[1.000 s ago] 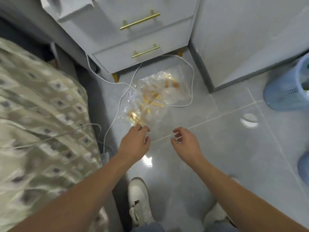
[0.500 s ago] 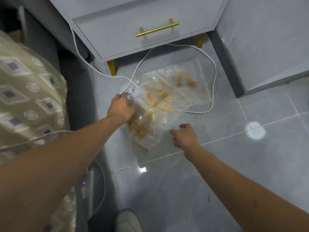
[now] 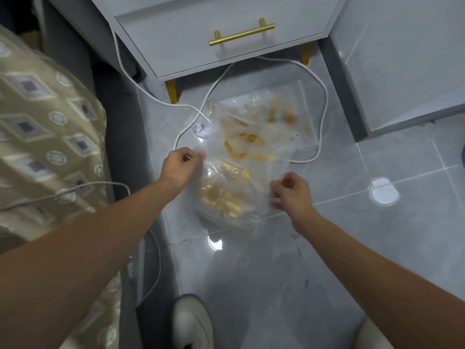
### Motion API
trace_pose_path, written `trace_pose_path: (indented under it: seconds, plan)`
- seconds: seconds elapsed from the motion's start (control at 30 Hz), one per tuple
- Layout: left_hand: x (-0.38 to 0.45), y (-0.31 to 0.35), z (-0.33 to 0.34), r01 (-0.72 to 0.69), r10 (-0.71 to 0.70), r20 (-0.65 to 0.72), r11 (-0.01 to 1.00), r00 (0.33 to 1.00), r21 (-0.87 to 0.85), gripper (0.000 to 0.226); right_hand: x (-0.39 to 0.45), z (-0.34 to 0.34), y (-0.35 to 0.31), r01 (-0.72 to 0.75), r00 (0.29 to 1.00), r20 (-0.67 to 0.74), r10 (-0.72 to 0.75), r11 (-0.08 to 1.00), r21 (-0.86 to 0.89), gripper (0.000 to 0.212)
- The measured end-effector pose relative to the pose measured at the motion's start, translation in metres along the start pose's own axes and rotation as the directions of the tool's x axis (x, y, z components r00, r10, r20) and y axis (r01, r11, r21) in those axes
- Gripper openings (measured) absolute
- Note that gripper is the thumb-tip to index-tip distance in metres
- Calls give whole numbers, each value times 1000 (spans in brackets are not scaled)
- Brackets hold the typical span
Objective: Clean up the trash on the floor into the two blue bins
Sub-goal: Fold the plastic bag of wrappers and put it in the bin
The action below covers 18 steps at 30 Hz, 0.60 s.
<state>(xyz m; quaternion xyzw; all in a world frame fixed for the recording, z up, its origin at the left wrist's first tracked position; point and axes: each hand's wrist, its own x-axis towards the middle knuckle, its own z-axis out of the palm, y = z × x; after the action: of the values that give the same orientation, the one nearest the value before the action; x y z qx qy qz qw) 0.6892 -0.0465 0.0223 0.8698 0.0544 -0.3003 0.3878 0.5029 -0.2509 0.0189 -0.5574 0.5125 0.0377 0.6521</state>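
Note:
A heap of clear plastic bags with gold print [image 3: 241, 162] lies on the grey tiled floor in front of the nightstand. My left hand [image 3: 180, 166] pinches the heap's left edge. My right hand [image 3: 292, 192] pinches its lower right edge. A small crumpled white paper scrap [image 3: 200, 129] sits by the heap's upper left corner. A sliver of a blue bin [image 3: 463, 157] shows at the right frame edge.
A grey nightstand [image 3: 226, 28] with a gold drawer handle stands just behind the heap. A white cable [image 3: 323, 114] loops around and under the bags. A bed with a patterned cover [image 3: 47, 137] fills the left. A power strip [image 3: 132, 265] lies by the bed. My shoes are below.
My left hand slid down from the heap's upper left to pinch its left edge. My right hand closed on the lower right edge. The near part of the bags has bunched and lifted.

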Motion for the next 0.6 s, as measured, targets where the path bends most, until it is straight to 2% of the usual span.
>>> trace_pose_path:
  seconds: [0.07,0.13,0.23,0.33,0.6]
  plan:
    - [-23,6,-6,4,7,101,994,995,-109,44,-24,-23,-11,31,998,48,-30,999,-18,15]
    - [-49,23,-11,7,20,179,989,984,-146,47,-51,-47,-26,49,994,98,-48,999,-4,11]
    - [-94,65,-16,11,37,281,986,959,-168,35,-91,-83,-55,71,984,164,-68,997,-12,12]
    - [-143,107,-22,36,32,329,979,944,-200,17,-133,-118,-82,58,981,183,-58,998,2,16]
    - [-234,176,-33,16,140,441,943,887,-331,14,-204,-192,-136,47,959,280,-36,998,-32,20]
